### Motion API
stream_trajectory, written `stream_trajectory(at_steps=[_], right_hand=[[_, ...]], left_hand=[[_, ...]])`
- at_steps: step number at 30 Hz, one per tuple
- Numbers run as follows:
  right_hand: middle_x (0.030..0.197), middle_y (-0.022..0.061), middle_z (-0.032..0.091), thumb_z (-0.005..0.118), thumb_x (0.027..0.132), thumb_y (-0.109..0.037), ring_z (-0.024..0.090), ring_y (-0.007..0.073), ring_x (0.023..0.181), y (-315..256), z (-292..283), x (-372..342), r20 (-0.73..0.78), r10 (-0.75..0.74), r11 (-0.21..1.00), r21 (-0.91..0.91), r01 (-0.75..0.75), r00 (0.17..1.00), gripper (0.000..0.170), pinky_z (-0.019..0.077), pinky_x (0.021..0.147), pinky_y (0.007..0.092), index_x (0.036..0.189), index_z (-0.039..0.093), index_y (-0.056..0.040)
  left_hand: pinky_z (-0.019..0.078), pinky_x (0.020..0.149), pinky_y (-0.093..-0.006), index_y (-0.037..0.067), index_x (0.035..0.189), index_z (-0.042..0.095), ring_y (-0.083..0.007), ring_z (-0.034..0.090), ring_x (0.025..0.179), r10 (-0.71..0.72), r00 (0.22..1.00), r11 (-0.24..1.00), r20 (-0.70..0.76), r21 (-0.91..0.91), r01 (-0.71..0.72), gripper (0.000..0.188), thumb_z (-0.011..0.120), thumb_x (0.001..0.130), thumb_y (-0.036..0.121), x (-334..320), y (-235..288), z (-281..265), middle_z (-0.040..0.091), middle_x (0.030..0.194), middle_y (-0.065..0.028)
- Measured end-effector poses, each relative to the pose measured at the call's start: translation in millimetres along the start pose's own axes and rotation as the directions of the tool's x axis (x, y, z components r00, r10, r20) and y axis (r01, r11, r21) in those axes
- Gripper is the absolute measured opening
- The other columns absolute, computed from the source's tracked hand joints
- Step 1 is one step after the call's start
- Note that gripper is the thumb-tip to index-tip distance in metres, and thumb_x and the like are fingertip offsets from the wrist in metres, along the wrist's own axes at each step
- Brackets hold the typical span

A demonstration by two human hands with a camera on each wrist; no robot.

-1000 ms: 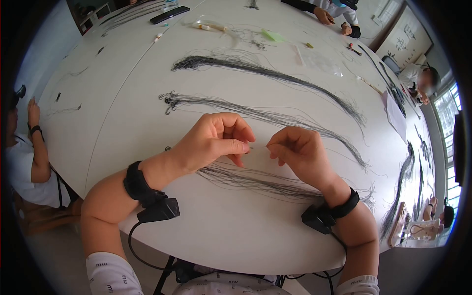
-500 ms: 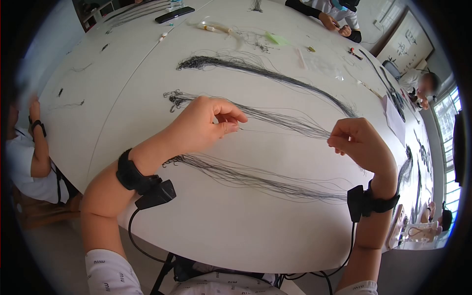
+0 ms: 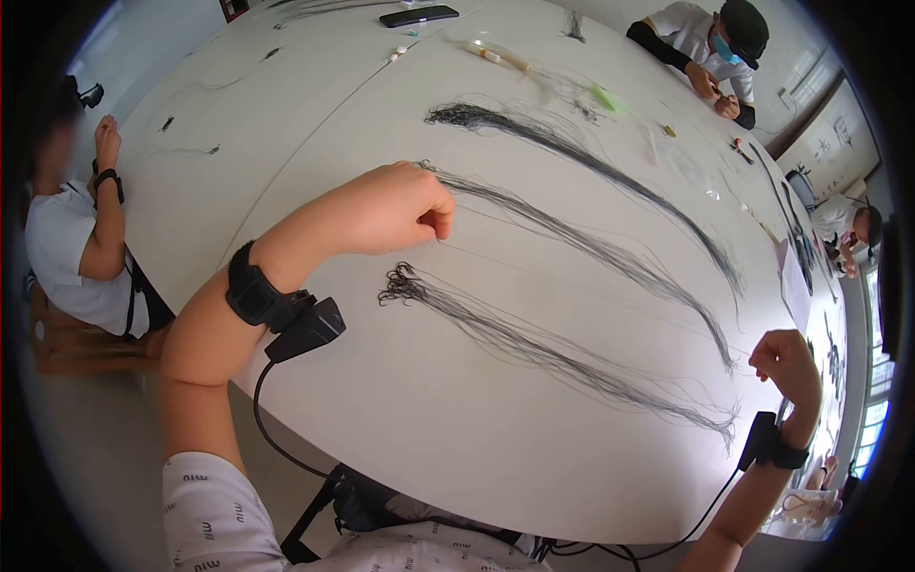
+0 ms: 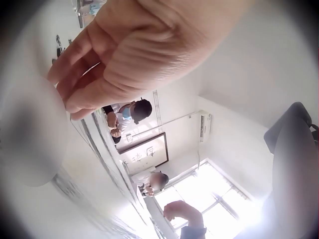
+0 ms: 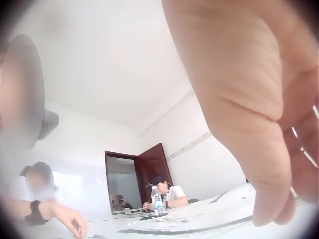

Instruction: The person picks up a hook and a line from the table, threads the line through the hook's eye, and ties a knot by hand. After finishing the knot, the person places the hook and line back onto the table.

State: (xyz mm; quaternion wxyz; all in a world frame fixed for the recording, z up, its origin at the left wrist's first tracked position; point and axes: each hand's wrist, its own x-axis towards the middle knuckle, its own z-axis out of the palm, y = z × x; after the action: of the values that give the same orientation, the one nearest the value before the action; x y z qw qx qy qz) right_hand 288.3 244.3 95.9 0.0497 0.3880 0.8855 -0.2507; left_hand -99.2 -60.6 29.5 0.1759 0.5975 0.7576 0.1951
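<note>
My left hand (image 3: 405, 205) pinches a thin fishing line (image 3: 496, 255) between thumb and fingertips, above the table. In the left wrist view, a short stretch of this line runs down from the fingertips. Far to the right, by the table's edge, my right hand (image 3: 789, 362) pinches the line's other end, thumb against curled fingers. The line stretches between the hands. Below it lies a bundle of dark lines (image 3: 534, 348) with small fish hooks (image 3: 398, 286) at its left end. A second bundle (image 3: 572, 234) passes behind my left hand, which partly covers its hook end.
A thicker dark bundle (image 3: 581, 157) lies farther back on the white table (image 3: 457, 458). Beyond it are a black phone (image 3: 419, 16), a green slip (image 3: 607, 97) and clear plastic tubing (image 3: 496, 55). Other people sit around the table. A camera cable (image 3: 276, 434) hangs from my left wrist.
My hands, close together a second ago, have drawn far apart, the right sweeping rightward and toward me with the line. The left has moved slightly left and up. The head view has shifted.
</note>
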Motion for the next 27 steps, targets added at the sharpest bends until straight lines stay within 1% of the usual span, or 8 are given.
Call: stream_trajectory(at_steps=[4,10,12,15,16,20,23,27], right_hand=[[0.053,0.0084,0.058,0.061,0.069,0.002,0.057,0.0125,0.048,37,1,-12,0.027,0.124,0.992,-0.019,-0.124,0.992,0.006,0.0456,0.047,0.0241,0.064,0.061,0.0055],[0.054,0.0091,0.060,0.063,0.068,0.008,0.058,0.0121,0.048,58,9,-23,0.082,0.139,0.990,-0.011,-0.139,0.987,0.005,0.0466,0.046,0.0229,0.065,0.063,0.0047],[0.053,0.0096,0.059,0.064,0.068,0.007,0.059,0.0135,0.047,65,11,-25,0.088,0.171,0.985,0.005,-0.172,0.981,0.004,0.0472,0.045,0.0241,0.064,0.063,0.0056],[0.055,0.0111,0.060,0.067,0.065,0.005,0.060,0.0168,0.047,81,12,-28,0.135,0.250,0.964,-0.127,-0.233,0.959,0.005,0.0486,0.044,0.0272,0.066,0.062,0.0071],[0.055,0.0111,0.060,0.067,0.065,0.005,0.060,0.0168,0.047,86,13,-30,0.133,0.246,0.965,-0.125,-0.230,0.960,0.005,0.0486,0.044,0.0272,0.066,0.062,0.0071],[0.058,0.0115,0.060,0.067,0.066,0.004,0.060,0.0171,0.047,98,9,-45,0.068,0.259,0.962,-0.111,-0.251,0.963,0.007,0.0485,0.044,0.0275,0.069,0.062,0.0078],[0.059,0.0117,0.061,0.067,0.066,0.004,0.061,0.0173,0.047,97,7,-48,0.036,0.264,0.960,-0.104,-0.259,0.964,0.008,0.0484,0.044,0.0276,0.070,0.062,0.0081],[0.063,0.0116,0.060,0.069,0.064,0.003,0.061,0.0182,0.048,73,16,-40,-0.096,0.155,0.968,-0.185,-0.170,0.983,0.012,0.0475,0.044,0.0280,0.074,0.063,0.0054]], left_hand=[[0.0467,0.061,-0.0302,-0.002,0.079,0.062,-0.0190,0.059,0.067,-0.058,0.998,0.994,0.018,-0.091,0.059,0.008,0.062,0.073,0.002,-14,-7,-1,0.061,0.073,-0.0111],[0.0465,0.060,-0.0294,-0.002,0.078,0.061,-0.0186,0.058,0.066,-0.040,0.992,0.985,0.118,-0.164,0.059,0.006,0.062,0.074,0.002,-24,-1,0,0.061,0.073,-0.0112],[0.0460,0.060,-0.0296,-0.003,0.077,0.061,-0.0194,0.058,0.065,-0.040,0.994,0.991,0.101,-0.121,0.053,0.005,0.061,0.073,0.001,-28,-1,1,0.060,0.072,-0.0115],[0.0452,0.059,-0.0302,-0.003,0.076,0.060,-0.0208,0.058,0.064,-0.059,0.995,0.996,0.075,-0.065,0.064,0.005,0.061,0.073,0.000,-32,-1,1,0.059,0.072,-0.0120],[0.0449,0.058,-0.0306,-0.003,0.076,0.060,-0.0214,0.057,0.064,-0.078,0.995,0.995,0.065,-0.051,0.082,0.005,0.060,0.072,0.000,-33,-1,0,0.059,0.071,-0.0123],[0.0447,0.058,-0.0308,-0.003,0.075,0.060,-0.0215,0.057,0.064,-0.102,0.994,0.994,0.031,-0.043,0.103,0.004,0.059,0.072,0.000,-37,-4,0,0.058,0.072,-0.0122],[0.0447,0.060,-0.0305,-0.003,0.076,0.061,-0.0215,0.057,0.066,-0.073,0.997,0.996,0.007,-0.051,0.073,0.005,0.060,0.072,0.001,-37,-2,1,0.058,0.074,-0.0122],[0.0450,0.064,-0.0321,-0.002,0.079,0.063,-0.0239,0.057,0.071,-0.045,0.999,0.997,0.018,-0.059,0.046,0.007,0.059,0.074,0.001,-37,-4,1,0.059,0.078,-0.0121]])
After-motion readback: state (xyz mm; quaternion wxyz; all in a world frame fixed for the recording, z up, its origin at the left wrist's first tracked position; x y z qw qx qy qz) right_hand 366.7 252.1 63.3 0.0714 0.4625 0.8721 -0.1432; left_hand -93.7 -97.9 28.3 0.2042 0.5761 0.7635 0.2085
